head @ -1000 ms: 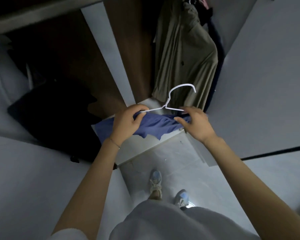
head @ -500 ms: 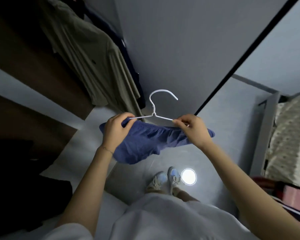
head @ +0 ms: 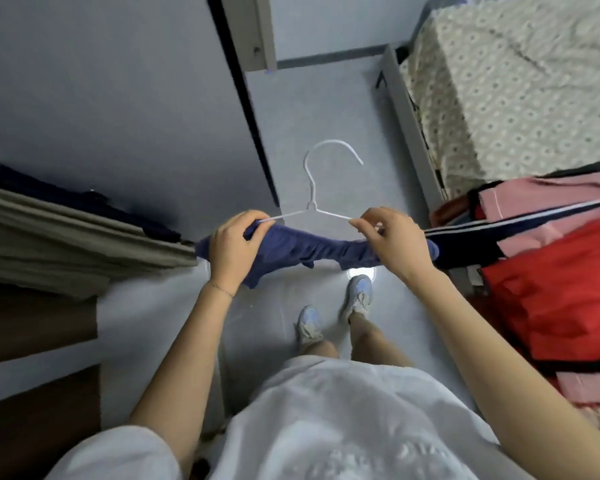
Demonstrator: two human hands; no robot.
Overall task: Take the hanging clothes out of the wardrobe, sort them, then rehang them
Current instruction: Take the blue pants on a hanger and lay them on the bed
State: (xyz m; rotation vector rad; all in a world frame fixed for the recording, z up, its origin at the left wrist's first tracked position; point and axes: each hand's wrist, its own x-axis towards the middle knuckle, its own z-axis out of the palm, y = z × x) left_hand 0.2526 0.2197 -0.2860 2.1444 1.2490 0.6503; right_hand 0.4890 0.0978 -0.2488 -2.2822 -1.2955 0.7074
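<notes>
While the hanger [head: 311, 205] is held up over the floor [head: 326, 109], a blue garment [head: 302, 247] is bunched along it, so the lower bar is pretty much hidden. Its left end is gripped, cloth and all, by the left hand [head: 231, 247]; the right end is pinched by the right hand [head: 392, 237]. An olive garment [head: 66, 233] is cut off at the left edge, and red clothes [head: 551, 289] are piled by the bed [head: 516, 81].
</notes>
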